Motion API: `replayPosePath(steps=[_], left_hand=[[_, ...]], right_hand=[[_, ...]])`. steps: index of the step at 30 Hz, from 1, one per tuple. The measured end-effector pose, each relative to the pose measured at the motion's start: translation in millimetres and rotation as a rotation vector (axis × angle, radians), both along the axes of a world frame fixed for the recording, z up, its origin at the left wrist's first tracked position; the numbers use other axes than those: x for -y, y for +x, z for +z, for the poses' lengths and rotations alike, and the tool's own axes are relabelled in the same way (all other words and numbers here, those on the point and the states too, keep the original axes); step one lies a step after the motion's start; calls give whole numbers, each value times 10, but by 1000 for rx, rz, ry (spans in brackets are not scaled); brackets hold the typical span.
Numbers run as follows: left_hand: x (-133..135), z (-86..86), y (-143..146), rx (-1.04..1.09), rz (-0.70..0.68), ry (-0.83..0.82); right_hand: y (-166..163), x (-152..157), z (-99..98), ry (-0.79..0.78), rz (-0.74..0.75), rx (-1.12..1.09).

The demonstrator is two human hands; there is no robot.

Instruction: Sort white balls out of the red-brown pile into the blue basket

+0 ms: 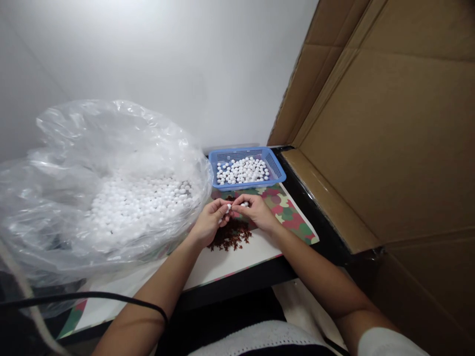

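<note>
Head view, the only one. Both bare hands meet over the bench (326, 225), just in front of a blue basket (237, 187). Left hand (214, 217): thumb and forefinger pinching a white ball (228, 207), with more white showing lower among its fingers, too small to sort out. Right hand (256, 209): thumb and forefinger pressed together, tips right beside that ball; a second ball (245, 203) sits tucked in the curled fingers. Whether the right tips grip something tiny, cannot tell.

Why so: the ball is held by its side, I judge, to leave a face free for the right fingertips. The tucked one probably saves a reach. Small brown pieces (232, 236) lie heaped directly under the hands, on the patterned mat (297, 217) and its pale part, likely for short picking. Clear plastic bag (70, 128), wide open at the left, spills a view of loose balls (137, 202); the basket beyond the hands carries a smaller lot (245, 170). Cardboard (415, 128) stands at the right.

Looks: balls white, smooth, rounded, much alike in size. Brown pieces dark, reddish, jagged, tangled; single shapes hard to make out.
</note>
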State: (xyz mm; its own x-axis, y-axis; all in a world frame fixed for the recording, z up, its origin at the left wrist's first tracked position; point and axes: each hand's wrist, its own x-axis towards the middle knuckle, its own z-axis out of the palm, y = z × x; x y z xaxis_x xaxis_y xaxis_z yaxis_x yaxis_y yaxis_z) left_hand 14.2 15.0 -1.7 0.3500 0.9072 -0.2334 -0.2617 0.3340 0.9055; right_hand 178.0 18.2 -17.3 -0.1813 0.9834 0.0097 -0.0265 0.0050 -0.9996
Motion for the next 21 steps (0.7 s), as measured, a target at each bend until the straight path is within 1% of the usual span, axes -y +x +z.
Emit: replayPosePath(steps=[4,8,11,14,15,17,19,20,21], left_hand=[[3,-19,3,-45,-6,30],[0,-1,-10,-54,-47,58],[-2,31,-18,-3,-60,22],[-13,56,-36,89,-14,-17],[-20,59,-49,107,6,-18],[-41,59,-82,117,54,-21],[-63,60,-120,117,98,-57],[-72,64,-138,124,113,-88],[-78,71,-153,137,120,-125]], right_hand=[[-5,-2,-2,76,-41,9],[-10,5,11,101,4,2],[-29,55,53,136,52,49],[-19,64,140,211,63,111],[3,28,180,229,43,132],[80,-128,272,260,-58,200],[194,-384,366,316,-232,331],[255,-529,406,360,-298,418],[312,-668,436,418,-323,508]])
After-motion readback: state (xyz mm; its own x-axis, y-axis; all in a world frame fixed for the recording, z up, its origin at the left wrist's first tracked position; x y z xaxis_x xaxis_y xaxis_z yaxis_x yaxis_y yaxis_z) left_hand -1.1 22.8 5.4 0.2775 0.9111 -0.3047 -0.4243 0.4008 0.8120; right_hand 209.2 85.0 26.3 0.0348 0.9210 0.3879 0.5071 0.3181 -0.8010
